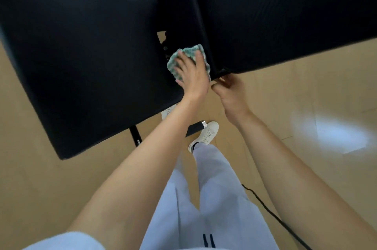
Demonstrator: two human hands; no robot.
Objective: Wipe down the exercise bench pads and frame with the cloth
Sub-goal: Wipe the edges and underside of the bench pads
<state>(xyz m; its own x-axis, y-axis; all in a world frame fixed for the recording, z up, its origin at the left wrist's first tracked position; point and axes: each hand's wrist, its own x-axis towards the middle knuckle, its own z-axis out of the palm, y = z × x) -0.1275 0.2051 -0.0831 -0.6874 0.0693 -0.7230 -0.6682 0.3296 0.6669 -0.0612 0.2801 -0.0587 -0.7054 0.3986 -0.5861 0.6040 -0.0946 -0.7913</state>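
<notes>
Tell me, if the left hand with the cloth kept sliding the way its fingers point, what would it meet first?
Probably the black frame hardware in the gap between the two pads, just beyond the left hand and cloth; depth is unclear.

Both arms bare, no watch/rings visible. Short pale blue-white sleeve point(67, 242) edge at 7 o'clock, left arm only; right sleeve out of frame. Trousers point(214, 198) light lavender-white, loose cut, w/ two short dark vertical stripes point(209, 240) near waist at 6 o'clock. White lace-up sneaker point(205, 135) near centre, dark heel tab, dark sock above it. 2nd sneaker point(167, 111) mostly hidden, at 11 o'clock from the 1st.
</notes>
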